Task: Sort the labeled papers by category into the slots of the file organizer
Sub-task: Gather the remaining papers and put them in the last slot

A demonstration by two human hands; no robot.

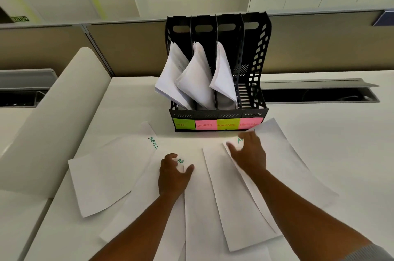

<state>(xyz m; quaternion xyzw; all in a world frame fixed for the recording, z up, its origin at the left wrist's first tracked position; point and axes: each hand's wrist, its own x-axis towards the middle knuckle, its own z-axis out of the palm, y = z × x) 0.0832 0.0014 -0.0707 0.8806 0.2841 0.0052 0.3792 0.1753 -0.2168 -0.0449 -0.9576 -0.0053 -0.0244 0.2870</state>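
Observation:
A black file organizer stands at the back of the desk. Its front carries sticky labels: green HR, pink SPORTS, green FINANCE and a pink one partly hidden. White papers lean in the three left slots; the rightmost slot holds none. Several white sheets lie fanned on the desk in front. One at the left reads ADM2 in green. My left hand pinches the corner of a middle sheet marked AD. My right hand presses flat on a sheet at the right, covering its green label.
A rolled or curved white sheet rises along the desk's left side. A cable trough opens in the desk behind and right of the organizer. A beige partition wall stands behind.

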